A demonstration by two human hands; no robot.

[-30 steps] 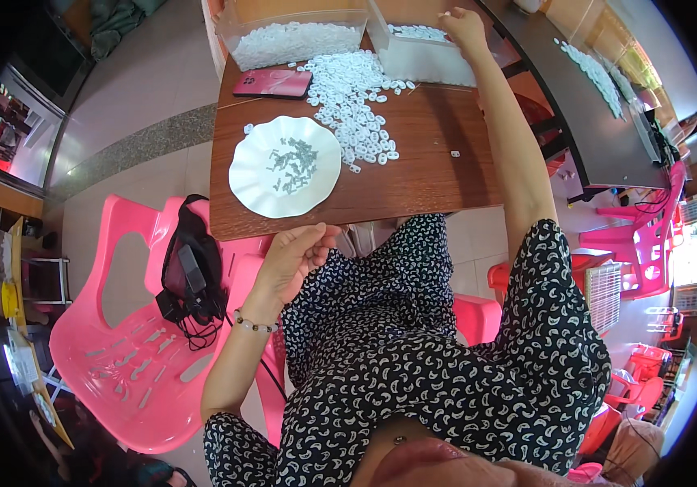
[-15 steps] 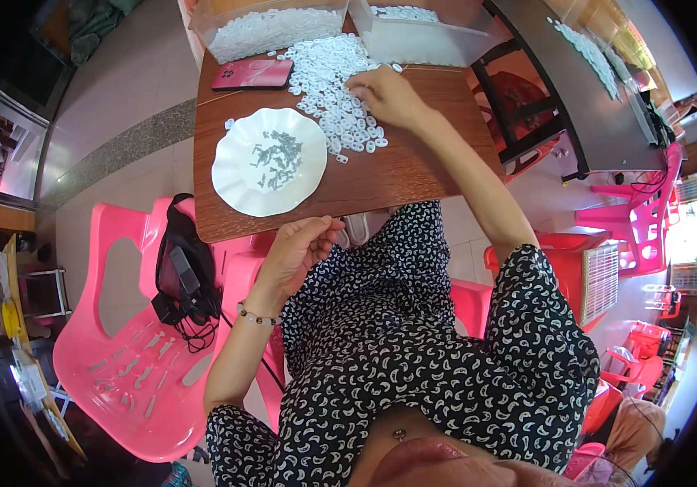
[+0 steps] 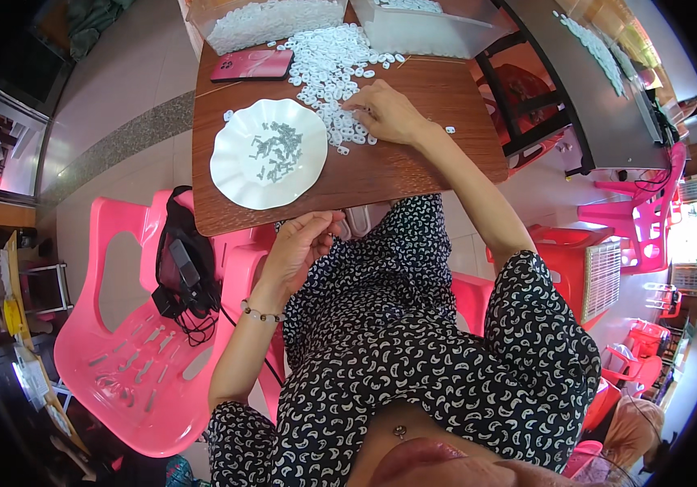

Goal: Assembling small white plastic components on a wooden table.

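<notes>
Many small white oval pieces with holes [image 3: 325,69] lie in a heap across the brown wooden table [image 3: 438,158]. My right hand [image 3: 387,114] rests at the right side of this heap, its fingers bent down and touching the pieces; whether one is pinched cannot be seen. Just off the table's near edge is my left hand [image 3: 304,243], with thumb and forefinger pressed together. Anything between those fingertips is too small to make out. A white wavy-rimmed plate [image 3: 230,174] stands left of the heap, bearing many tiny grey pieces [image 3: 279,150].
Two clear plastic bins [image 3: 433,40] of white pieces stand at the table's far edge. A pink phone [image 3: 252,65] lies behind the plate. To the left, a pink chair [image 3: 133,390] holds a black bag [image 3: 182,268] with cables. A dark table [image 3: 584,114] stands at right.
My right hand has drawn slightly nearer through the heap, and some white pieces now lie scattered to its right. The left hand keeps its pinch almost in place.
</notes>
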